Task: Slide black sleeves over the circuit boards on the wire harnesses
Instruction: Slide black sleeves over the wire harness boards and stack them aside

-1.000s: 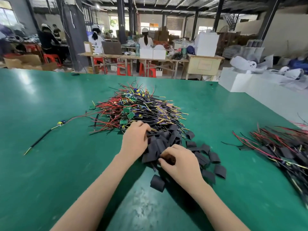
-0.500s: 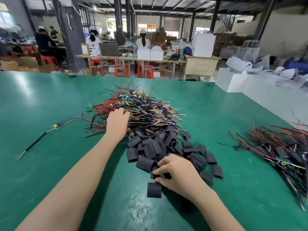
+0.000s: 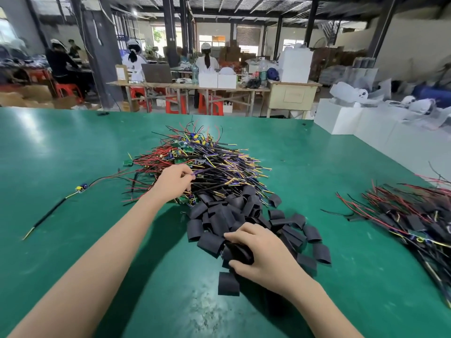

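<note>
On the green bench (image 3: pixel 73 167), black sleeves (image 3: pixel 234 215) lie heaped just before the tangled wire harnesses (image 3: pixel 207 164). Right hand (image 3: pixel 263 252) curls its fingers around one sleeve; left hand (image 3: pixel 173 181) pinches a purple wire in the harness pile.

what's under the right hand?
The right hand grips a black sleeve at the near edge of the sleeve pile. More sleeves show around it; the palm hides whatever lies beneath.

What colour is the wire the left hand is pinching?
Purple, in the head view: the left hand pinches a purple wire.
</note>
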